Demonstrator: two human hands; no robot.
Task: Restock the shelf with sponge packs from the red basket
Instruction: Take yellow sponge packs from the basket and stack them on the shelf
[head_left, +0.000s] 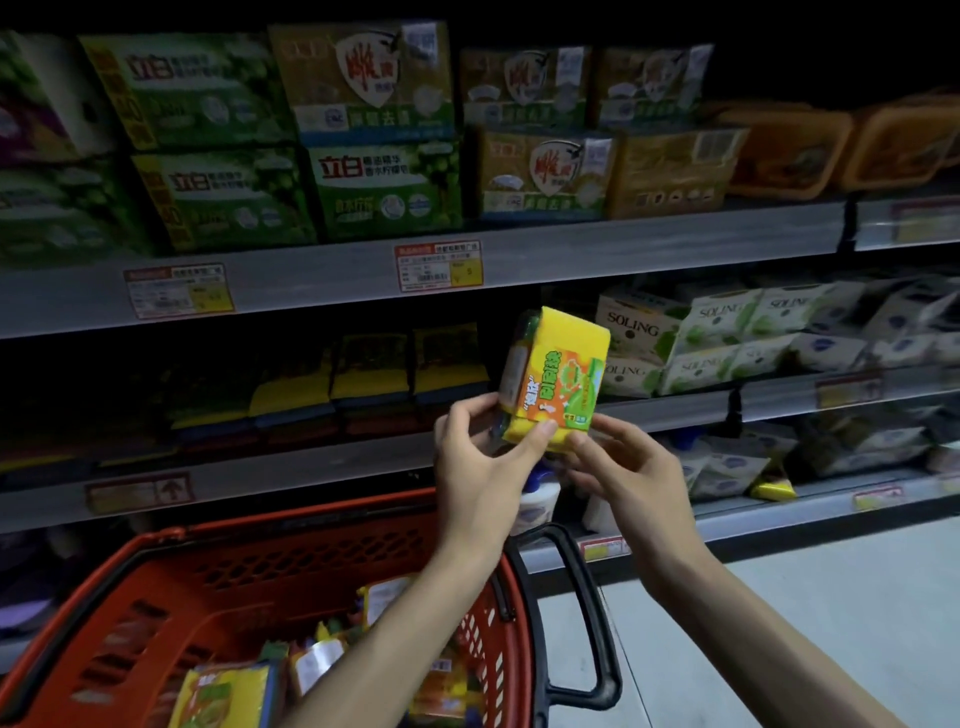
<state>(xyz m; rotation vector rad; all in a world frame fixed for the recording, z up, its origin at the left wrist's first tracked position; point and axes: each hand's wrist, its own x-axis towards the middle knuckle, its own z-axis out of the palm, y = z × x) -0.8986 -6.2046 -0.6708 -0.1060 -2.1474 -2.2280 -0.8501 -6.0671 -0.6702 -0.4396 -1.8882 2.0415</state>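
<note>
A yellow sponge pack (558, 376) with an orange and green label is held up in front of the middle shelf. My left hand (478, 457) grips its lower left corner, thumb on the front. My right hand (623, 467) holds its lower right edge with the fingertips. Below, the red basket (218, 582) holds several more sponge packs (228, 691). On the dark middle shelf (311, 462), left of the held pack, stand rows of shelved sponge packs (371, 371).
The top shelf carries green and yellow soap boxes (384, 187) with price tags (439, 266) on its edge. White Soling boxes (717, 338) fill the shelf at the right. The basket's black handle (587, 613) juts to the right over the grey floor (831, 597).
</note>
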